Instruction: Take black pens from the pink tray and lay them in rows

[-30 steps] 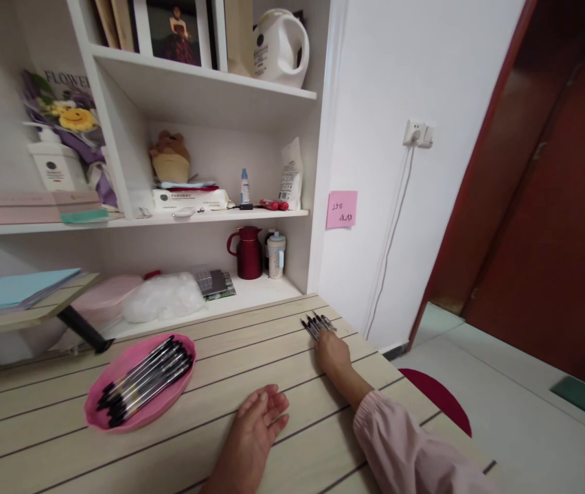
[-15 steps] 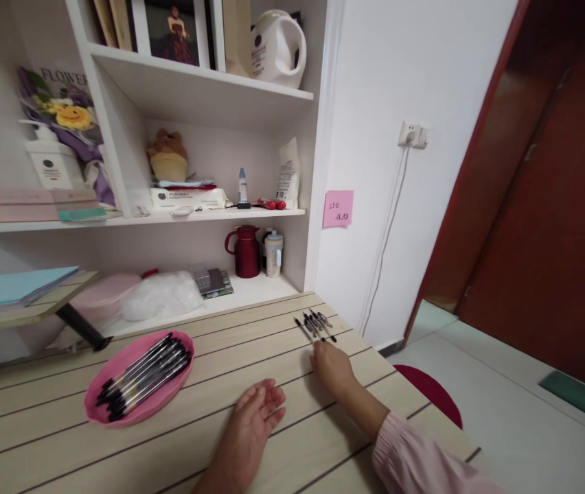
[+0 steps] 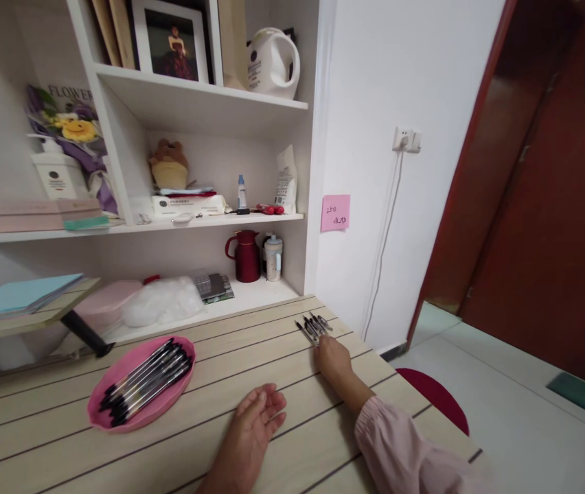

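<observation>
Several black and clear pens [image 3: 309,326] lie side by side at the far right part of the wooden table. My right hand [image 3: 334,358] reaches to their near ends, its fingers closed around the end of a pen and partly hidden behind the knuckles. Lower and to the left, my left hand [image 3: 256,418] rests over the table, holding nothing, palm turned to the right and fingers loosely curled and apart. A pink oval tray [image 3: 171,398] sits on the left of the table. In it is a bundle of similar pens [image 3: 145,384], lying roughly parallel.
White shelves [image 3: 210,94] stand behind the table [image 3: 210,391], with a dark red jug [image 3: 247,257], a cup [image 3: 273,258] and a plastic bag [image 3: 163,302] at the bottom. A raised stand [image 3: 55,314] holds blue papers at left. A red round stool [image 3: 437,398] is beside the table.
The view has tilted slightly upward. My right hand has moved a little to the right along the near ends of the pens. The left hand stays about where it was.
</observation>
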Motion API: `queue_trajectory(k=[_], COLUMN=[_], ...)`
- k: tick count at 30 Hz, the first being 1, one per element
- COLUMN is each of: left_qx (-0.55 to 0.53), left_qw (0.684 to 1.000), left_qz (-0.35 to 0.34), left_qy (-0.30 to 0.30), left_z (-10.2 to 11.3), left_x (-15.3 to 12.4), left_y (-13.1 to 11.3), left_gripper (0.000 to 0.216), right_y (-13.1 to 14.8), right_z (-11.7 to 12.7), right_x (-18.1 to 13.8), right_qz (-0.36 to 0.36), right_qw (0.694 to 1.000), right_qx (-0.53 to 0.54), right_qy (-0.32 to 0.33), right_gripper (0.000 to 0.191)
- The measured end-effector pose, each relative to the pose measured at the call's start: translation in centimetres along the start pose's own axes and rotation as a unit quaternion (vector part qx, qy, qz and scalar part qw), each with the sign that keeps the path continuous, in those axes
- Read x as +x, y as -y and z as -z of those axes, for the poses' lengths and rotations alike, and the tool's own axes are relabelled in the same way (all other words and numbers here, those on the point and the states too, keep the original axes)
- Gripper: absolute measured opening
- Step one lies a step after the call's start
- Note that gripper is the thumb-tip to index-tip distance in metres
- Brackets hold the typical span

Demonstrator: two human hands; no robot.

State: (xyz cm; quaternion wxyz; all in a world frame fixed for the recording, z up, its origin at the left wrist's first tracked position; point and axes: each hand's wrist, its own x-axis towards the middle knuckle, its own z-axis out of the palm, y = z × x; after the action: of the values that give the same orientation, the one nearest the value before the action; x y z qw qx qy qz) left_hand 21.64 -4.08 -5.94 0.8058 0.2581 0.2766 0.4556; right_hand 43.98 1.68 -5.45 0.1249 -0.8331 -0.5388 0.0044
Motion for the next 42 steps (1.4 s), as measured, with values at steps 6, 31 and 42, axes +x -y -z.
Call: queue_trajectory(k=[6, 31, 42], left_qx=[0.002, 0.02, 0.029], left_qw=[1.0, 1.0, 0.999], left_qz=[0.004, 0.0, 0.004], left_qy=[0.003, 0.009, 0.011], left_z=[0.1, 0.4, 0.2], left_x=[0.2, 0.4, 0.4], left_y=[0.0, 0.3, 0.1], left_gripper=[0.023, 0.018, 0.02], right_y=[-0.6, -0.8, -0.9], right_z=[-0.4, -0.9, -1.1], right_x=[0.4, 0.7, 0.9], right_qz=[-0.009, -0.014, -0.019], right_qw=[1.0, 1.0, 1.0], right_qx=[-0.002, 0.005, 0.016], right_qy=[-0.001, -0.004, -0.004], right_gripper=[0.029, 0.031, 0.033])
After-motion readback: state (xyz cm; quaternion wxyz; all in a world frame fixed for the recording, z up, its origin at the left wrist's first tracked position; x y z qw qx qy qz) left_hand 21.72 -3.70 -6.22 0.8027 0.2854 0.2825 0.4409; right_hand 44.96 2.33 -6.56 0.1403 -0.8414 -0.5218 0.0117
